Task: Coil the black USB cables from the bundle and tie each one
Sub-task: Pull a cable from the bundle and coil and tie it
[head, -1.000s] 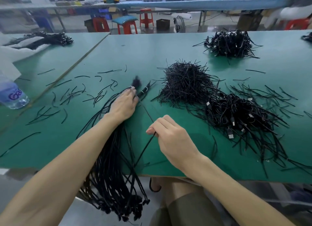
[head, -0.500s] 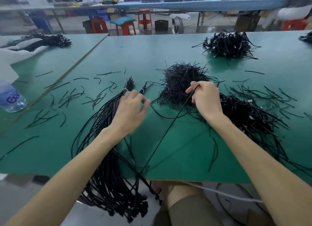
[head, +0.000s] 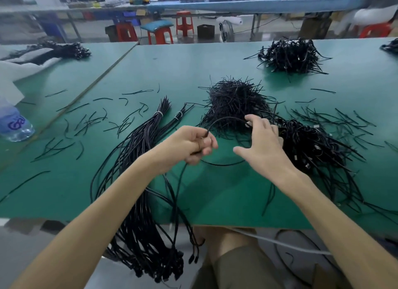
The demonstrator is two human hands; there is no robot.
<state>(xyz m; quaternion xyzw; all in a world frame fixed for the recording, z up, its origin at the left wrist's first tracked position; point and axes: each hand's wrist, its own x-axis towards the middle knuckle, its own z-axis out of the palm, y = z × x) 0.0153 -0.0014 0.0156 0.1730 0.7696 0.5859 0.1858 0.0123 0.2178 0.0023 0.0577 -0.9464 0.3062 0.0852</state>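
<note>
Gripping a single black cable point(head: 226, 118) in its curled fingers, a worker's left hand point(head: 191, 144) holds it just above the green counter point(head: 193, 62). The cable arcs in a loop across to the right hand point(head: 265, 146). That hand's fingers are spread and relaxed, with the fingertips touching the top of the loop. The cable's free length drops from beneath the left hand past the counter's near edge.

Under and just left of the left forearm lies the bundle point(head: 137, 142) of long black USB cables. White bands point(head: 159, 113) bind it near its far end, and its plug ends hang over the near edge. Just beyond both hands sits a heap of short black ties point(head: 234, 99). Immediately right of the right hand, partly behind it, is a tangled pile of black cables point(head: 312, 146). Loose tie strips point(head: 90, 120) lie scattered to the left of the left hand, and a water bottle point(head: 15, 125) stands farther left. Another cable pile point(head: 290, 56) sits well beyond the right hand.
</note>
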